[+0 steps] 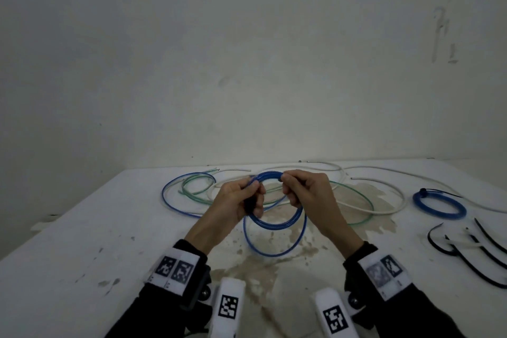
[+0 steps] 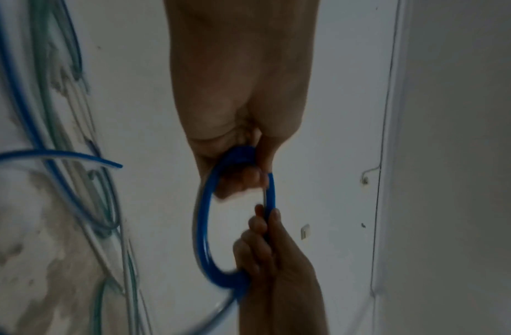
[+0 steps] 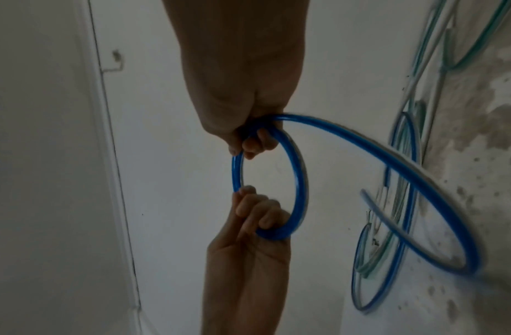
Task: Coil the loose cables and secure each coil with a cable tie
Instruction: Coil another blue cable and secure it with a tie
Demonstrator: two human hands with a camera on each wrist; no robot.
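Head view: both hands are raised above the white table (image 1: 82, 228), and between them is the blue coil (image 1: 277, 221), several turns of blue cable. The left hand (image 1: 238, 200) has its fingers curled around the left side of the coil; the right hand (image 1: 307, 195) pinches its far top edge with curled fingers. One looser blue loop (image 1: 274, 254) hangs below the coil, toward the near edge of the table. Behind the coil lie loose blue, green and white cables (image 1: 189, 192), reaching almost to the far edge at the wall. Right of the coil, well apart, lies a finished blue coil (image 1: 439, 206) with a black tie, and nearer the right edge several cable ties (image 1: 472, 252), partly cut off by the frame. Left of the coil the table surface is bare. Left wrist view: the left hand (image 2: 242, 113) grips the coil (image 2: 202, 238) at the top, the right hand (image 2: 277, 260) holds it from below; the cables at the left are blurred. Right wrist view: the right hand (image 3: 242, 90) holds the coil (image 3: 298, 181) with thumb and fingers closed on it, the left hand (image 3: 254, 238) grips the lower part; the loose blue loop (image 3: 406, 172) swings to the right and is blurred.
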